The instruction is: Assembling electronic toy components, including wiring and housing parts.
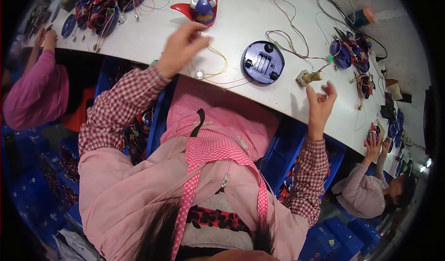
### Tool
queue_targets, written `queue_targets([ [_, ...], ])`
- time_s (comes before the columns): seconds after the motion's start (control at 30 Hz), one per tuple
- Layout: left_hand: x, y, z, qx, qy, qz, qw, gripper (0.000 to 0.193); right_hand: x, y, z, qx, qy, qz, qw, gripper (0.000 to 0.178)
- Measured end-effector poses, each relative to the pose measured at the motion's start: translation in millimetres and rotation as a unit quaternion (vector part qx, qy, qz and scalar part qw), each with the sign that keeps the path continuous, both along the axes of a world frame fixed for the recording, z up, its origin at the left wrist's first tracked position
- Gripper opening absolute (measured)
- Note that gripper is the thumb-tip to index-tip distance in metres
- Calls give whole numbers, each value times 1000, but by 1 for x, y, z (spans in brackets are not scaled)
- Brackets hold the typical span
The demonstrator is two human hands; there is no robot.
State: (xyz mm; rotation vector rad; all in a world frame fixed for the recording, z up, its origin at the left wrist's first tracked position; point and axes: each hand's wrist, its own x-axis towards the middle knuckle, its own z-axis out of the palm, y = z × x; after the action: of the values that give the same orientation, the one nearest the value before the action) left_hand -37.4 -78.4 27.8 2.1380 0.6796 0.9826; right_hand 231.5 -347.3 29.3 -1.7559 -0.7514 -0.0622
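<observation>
My left hand (181,45) is raised over the white table (241,26), fingers pinched at the end of a thin yellow wire (221,61) that loops down to a small clear round piece (199,74). Just beyond this hand stands a red and purple horned toy piece (202,8). A round purple base (263,62) with a battery slot lies between my hands. My right hand (320,104) hovers at the table's near edge with fingers spread and nothing in it, next to a small cream and brass motor part (308,77) on red wires.
Heaps of wired purple toy parts lie at the far left (104,3) and at the right (350,52). One person in pink (34,91) works at the left, another (366,191) at the lower right. Blue crates (287,154) stand under the table.
</observation>
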Motion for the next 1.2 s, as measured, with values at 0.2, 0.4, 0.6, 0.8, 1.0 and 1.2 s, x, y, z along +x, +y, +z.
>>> queue_targets([
  [0.2, 85, -26, -5, 40, 189, -136, 972, 43, 6, 26, 30, -117, 116, 113, 980, 24],
  [0.4, 100, -29, -19, -7, 224, -142, 964, 29, -53, 58, 46, 14, 160, 214, 964, 14],
  [0.6, 100, -37, -17, -18, 174, -127, 976, 26, -66, 72, 18, -63, -145, 222, 962, 17],
  [0.8, 97, -35, -21, -26, 162, -125, 979, 25, -76, 76, 15, -74, -202, 224, 951, 19],
  [1.0, 94, -35, -25, -29, 144, -123, 982, 24, -74, 77, 15, -94, -169, 233, 953, 18],
  [1.2, 95, -37, -28, -29, 131, -128, 983, 22, -75, 76, 17, -107, -198, 247, 943, 18],
])
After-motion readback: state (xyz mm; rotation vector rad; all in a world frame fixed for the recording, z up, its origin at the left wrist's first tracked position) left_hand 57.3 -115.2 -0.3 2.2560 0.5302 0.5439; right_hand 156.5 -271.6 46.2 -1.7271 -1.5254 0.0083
